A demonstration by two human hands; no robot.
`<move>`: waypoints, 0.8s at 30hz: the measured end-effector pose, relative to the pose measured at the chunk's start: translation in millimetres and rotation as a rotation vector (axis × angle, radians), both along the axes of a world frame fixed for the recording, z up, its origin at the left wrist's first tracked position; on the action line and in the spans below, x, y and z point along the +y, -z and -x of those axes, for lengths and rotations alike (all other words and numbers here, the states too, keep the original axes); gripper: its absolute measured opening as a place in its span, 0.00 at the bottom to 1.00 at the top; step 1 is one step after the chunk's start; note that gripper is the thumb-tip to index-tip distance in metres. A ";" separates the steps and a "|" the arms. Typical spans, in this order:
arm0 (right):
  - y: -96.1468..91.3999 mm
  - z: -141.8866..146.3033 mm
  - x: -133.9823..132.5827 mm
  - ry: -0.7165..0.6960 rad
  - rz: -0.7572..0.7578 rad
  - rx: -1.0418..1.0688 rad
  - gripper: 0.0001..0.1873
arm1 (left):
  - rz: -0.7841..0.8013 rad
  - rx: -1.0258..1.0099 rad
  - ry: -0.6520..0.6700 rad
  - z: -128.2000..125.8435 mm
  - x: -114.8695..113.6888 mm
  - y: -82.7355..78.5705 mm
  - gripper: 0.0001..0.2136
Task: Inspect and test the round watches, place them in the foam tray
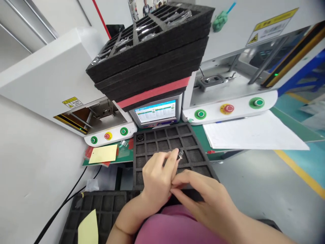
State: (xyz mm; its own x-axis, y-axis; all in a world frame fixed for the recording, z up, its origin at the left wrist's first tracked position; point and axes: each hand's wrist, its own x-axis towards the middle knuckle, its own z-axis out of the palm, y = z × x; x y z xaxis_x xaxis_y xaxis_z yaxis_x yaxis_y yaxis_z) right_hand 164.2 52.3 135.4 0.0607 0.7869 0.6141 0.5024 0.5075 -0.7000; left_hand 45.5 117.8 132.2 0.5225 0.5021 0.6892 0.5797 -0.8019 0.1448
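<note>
Green bench, black foam tray (152,142) | left hand (157,179) pinching small metal part (180,154) | right hand (203,196) fingers loosely curled, touching left

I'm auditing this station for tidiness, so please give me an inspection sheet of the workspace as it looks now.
Surface: green bench top, partly covered by white paper sheets.
Job's things: black foam compartment tray under the hands; small shiny metal part pinched at the left hand's fingertips.
Clutter: yellow sticky note; tilted stack of black foam trays above the small monitor.
Hands: left hand holds the part; right hand touches the left.
Cables: black cables hanging at left.
Surroundings: two white machines with green and red buttons.
</note>
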 end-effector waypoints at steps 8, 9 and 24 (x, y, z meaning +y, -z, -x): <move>14.6 -10.7 2.4 -0.037 0.144 0.009 0.05 | 0.164 0.052 0.042 3.4 -6.6 10.0 0.11; 18.1 -10.3 2.9 -0.048 0.153 -0.003 0.07 | 0.203 0.058 0.059 5.7 -6.6 11.8 0.12; -60.3 -44.1 80.2 0.099 -0.301 -0.556 0.13 | 0.687 -0.436 -0.082 64.1 24.7 54.0 0.10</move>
